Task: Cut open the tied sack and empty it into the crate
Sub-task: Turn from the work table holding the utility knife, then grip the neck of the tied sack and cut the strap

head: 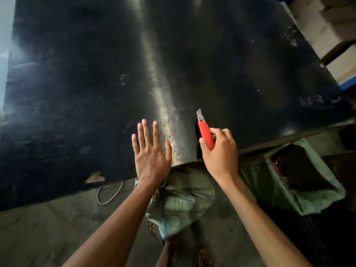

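Below the worktop's near edge, on the floor, the green sack (183,197) lies with its neck apparently bunched and uncut, so the task looks barely begun. Beside it to the right, a second green sack (269,182) lies open on a dark crate (316,234). Above, the right hand (219,151) grips a red knife (206,134), blade out, while the left hand (152,149) is spread flat, empty, over the black worktop (96,74). Cutting and emptying remain.

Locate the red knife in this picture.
The red knife is right of centre in the head view, gripped in the right hand above the black table, blade out, pointing away.
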Motion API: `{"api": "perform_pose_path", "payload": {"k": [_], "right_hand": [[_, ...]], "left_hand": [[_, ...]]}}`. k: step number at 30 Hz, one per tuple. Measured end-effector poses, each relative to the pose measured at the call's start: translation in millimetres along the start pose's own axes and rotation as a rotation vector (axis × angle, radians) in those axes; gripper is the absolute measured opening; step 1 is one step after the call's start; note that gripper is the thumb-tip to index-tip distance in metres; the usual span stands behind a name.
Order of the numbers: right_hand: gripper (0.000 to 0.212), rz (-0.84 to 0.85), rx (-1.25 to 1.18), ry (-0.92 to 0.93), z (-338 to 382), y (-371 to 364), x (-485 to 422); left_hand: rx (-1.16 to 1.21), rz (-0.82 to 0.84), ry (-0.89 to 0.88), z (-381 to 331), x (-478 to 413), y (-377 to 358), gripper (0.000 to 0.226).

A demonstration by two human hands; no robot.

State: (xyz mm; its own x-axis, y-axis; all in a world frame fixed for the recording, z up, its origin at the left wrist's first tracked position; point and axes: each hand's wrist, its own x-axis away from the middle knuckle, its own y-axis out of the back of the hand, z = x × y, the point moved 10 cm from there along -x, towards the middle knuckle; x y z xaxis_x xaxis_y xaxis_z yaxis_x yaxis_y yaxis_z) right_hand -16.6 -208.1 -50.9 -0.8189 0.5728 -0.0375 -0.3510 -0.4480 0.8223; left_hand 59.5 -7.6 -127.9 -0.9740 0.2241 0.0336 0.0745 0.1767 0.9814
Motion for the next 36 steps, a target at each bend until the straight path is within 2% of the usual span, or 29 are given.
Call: {"api": "perform_pose_path", "payload": {"k": [9, 13, 16, 18, 23, 26, 30, 36], "right_hand": [[0.035, 0.067, -0.100, 0.106, -36.6, 13.9, 131.4], [0.034, 0.114, -0.129, 0.130, -60.1, 3.3, 176.1], [0.033, 0.156, -0.160, 0.122, -80.6, -9.8, 205.0], [0.033, 0.194, -0.159, 0.108, -97.7, -25.1, 222.4], [0.033, 0.335, -0.070, 0.043, -156.7, -91.8, 269.0], [0.034, 0.410, -0.018, 0.010, -197.2, -140.9, 294.9], [0.032, 0.503, 0.039, 0.022, -242.5, -216.8, 313.8], [0.037, 0.549, 0.078, 0.130, -280.3, -328.5, 293.8]], "left_hand": [[0.061, -0.083, 0.019, 0.4, 21.5, 1.4, 0.065], [0.078, -0.174, 0.005, -1.3, 79.5, -7.4, 0.061], [0.157, -0.176, -0.024, 0.2, 144.4, -33.7, 0.074], [0.249, -0.052, 0.036, 14.2, 198.8, -81.3, 0.073], [0.242, 0.471, 0.280, 77.3, 362.5, -239.4, 0.075], [0.191, 0.576, 0.360, 111.5, 407.2, -296.8, 0.069], [0.139, 0.553, 0.329, 151.1, 387.8, -352.8, 0.071], [-0.020, 0.305, 0.100, 217.2, 276.0, -414.1, 0.079]]}}
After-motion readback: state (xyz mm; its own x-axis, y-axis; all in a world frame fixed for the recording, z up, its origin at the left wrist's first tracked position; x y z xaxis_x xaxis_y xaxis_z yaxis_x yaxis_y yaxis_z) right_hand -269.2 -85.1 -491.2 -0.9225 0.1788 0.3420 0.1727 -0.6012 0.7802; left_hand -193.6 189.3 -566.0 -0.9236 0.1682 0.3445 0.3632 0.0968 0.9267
